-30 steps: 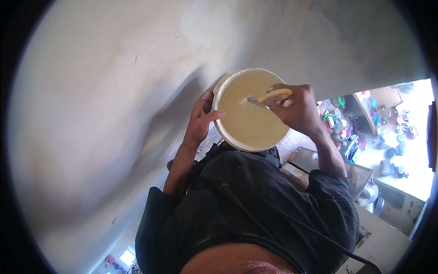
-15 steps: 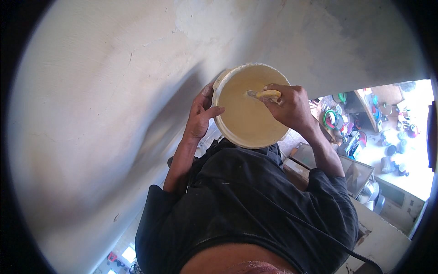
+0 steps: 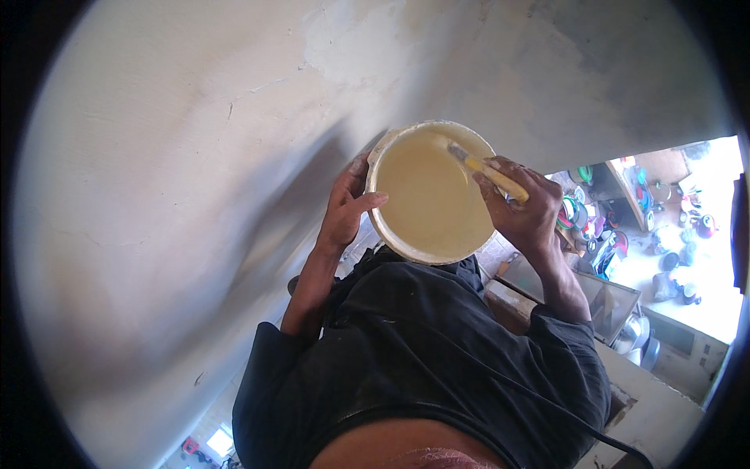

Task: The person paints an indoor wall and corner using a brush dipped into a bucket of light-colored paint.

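Observation:
My left hand [image 3: 348, 199] grips a round white bucket [image 3: 378, 223] by its left side, thumb over the rim, fingers against the outside. The bucket holds pale cream, paint-like liquid [image 3: 422, 195]. My right hand [image 3: 519, 203] is closed round the yellow handle of a brush [image 3: 500, 181] at the bucket's right edge. The brush's metal end slants up and left over the liquid; its tip is at the liquid near the back of the bucket, and I cannot tell how deep it sits.
A patchy plastered wall [image 3: 172, 156] fills the left and top. Down to the right lie shelving [image 3: 625, 187], many coloured household items, a pale floor or counter in strong light, and a framed glass panel [image 3: 609, 301]. A dark cord [image 3: 570, 418] crosses my black shirt [image 3: 414, 328].
My right hand has moved right and down, and the brush's tip has shifted to the right and toward the back of the bucket. The bucket sits slightly lower in view than half a second ago.

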The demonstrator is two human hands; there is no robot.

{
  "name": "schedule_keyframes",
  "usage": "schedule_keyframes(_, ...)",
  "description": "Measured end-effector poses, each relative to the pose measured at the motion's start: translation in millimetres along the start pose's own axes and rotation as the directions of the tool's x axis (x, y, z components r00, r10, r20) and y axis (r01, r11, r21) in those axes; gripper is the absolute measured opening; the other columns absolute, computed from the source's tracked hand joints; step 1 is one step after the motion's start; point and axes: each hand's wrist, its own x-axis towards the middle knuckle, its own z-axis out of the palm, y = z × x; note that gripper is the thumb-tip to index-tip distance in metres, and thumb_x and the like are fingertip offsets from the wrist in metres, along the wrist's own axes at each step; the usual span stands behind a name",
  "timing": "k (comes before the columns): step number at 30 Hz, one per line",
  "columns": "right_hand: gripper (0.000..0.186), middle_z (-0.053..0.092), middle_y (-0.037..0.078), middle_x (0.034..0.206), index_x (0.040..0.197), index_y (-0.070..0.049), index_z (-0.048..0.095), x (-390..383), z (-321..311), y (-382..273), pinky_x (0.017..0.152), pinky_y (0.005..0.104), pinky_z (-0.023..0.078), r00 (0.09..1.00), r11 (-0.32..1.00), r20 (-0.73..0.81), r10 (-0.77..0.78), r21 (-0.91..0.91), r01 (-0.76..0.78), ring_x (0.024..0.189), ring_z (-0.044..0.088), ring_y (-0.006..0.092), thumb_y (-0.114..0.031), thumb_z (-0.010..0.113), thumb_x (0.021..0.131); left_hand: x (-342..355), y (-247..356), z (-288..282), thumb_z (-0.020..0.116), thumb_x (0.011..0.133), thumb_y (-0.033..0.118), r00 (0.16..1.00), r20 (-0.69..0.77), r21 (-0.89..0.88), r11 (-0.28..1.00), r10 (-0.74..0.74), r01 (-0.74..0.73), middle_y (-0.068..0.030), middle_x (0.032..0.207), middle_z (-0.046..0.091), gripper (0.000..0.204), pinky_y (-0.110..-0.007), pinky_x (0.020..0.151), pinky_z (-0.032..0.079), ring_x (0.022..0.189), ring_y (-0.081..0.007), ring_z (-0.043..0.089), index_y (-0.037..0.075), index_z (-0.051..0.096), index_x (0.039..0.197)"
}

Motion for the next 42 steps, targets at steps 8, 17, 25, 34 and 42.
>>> schedule_keyframes(8,0.019,0.075,0.018,0.083,0.094,0.007,0.074,-11.3,4.7,-17.3,0.066,0.0352,0.062,0.775,0.722,0.495,0.392,0.356,-0.593,0.075,0.075,0.0238,-0.002,0.079,0.078,1.5,1.1,2.4,0.067,0.078,0.009,1.000,-0.010,0.019,1.000,-0.008,0.008,-0.0166,0.145,0.050,0.077,-0.038,0.117,0.031,0.137,-0.0268,0.045,-0.005,0.039,0.148)
schedule_keyframes(17,0.019,0.076,0.017,0.095,0.096,0.001,0.074,3.3,11.0,5.7,0.069,0.0334,0.061,0.971,0.959,0.180,0.155,0.209,-0.192,0.078,0.075,0.0236,-0.007,0.079,0.080,2.5,-4.2,-3.3,0.067,0.075,0.010,1.000,0.015,0.012,1.000,-0.013,0.013,-0.0155,0.144,0.051,0.079,-0.038,0.116,0.031,0.137,-0.0262,0.046,-0.005,0.040,0.148)
schedule_keyframes(25,0.043,0.075,0.013,0.103,0.108,-0.005,0.071,1.6,7.0,14.8,0.071,0.0361,0.060,0.954,0.952,0.104,-0.283,-0.093,0.292,0.082,0.074,0.0245,-0.004,0.073,0.065,3.6,-0.7,-3.3,0.067,0.075,0.012,1.000,0.025,0.008,1.000,-0.016,0.015,-0.0157,0.142,0.053,0.079,-0.037,0.116,0.031,0.135,-0.0256,0.048,-0.005,0.040,0.148)
schedule_keyframes(34,0.016,0.076,0.012,0.086,0.093,0.001,0.075,-3.9,-28.1,-9.5,0.066,0.0309,0.061,0.949,0.926,0.191,0.253,0.237,-0.294,0.071,0.075,0.0204,-0.003,0.078,0.078,0.9,-0.6,0.8,0.065,0.081,0.007,1.000,0.021,-0.035,0.999,0.008,-0.007,-0.0154,0.144,0.051,0.074,-0.037,0.116,0.032,0.136,-0.0248,0.047,-0.005,0.038,0.149)
schedule_keyframes(42,0.025,0.076,0.013,0.089,0.100,0.005,0.072,-13.6,-9.3,-13.8,0.068,0.0329,0.061,0.750,0.601,0.553,0.363,0.476,-0.642,0.075,0.074,0.0222,-0.005,0.081,0.079,-0.3,6.0,6.7,0.066,0.080,0.012,1.000,0.011,0.018,1.000,0.011,-0.012,-0.0180,0.145,0.049,0.077,-0.038,0.116,0.031,0.137,-0.0271,0.045,-0.007,0.037,0.148)
